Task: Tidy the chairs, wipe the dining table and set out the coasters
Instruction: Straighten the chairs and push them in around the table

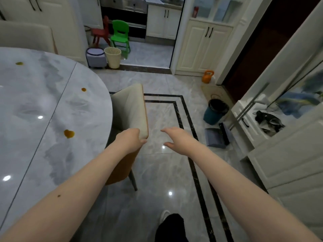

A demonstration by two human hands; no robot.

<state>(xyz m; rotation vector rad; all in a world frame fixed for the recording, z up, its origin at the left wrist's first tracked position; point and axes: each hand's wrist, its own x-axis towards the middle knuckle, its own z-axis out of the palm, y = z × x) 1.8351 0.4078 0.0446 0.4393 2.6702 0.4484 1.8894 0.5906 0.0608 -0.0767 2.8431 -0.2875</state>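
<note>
One head-worn camera looks forward and down. It sits close above the surface [52, 102] edge. The floor [166, 172] lies beyond.

chair [130, 109] right of table [43, 105], bin [215, 110] farther right

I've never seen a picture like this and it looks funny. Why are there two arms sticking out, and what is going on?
The camera sits on a person's head and looks down, so you see what they see: their own two arms reaching forward. There is only this one picture, from that one spot. The left hand grips the top corner of a cream chair that stands at the big grey dining table. The right hand is open in the air beside the chair and holds nothing. On the table are three sticky brown spills, like this one, waiting to be wiped. Farther off stand a green chair and a red chair, both child-sized.
</note>
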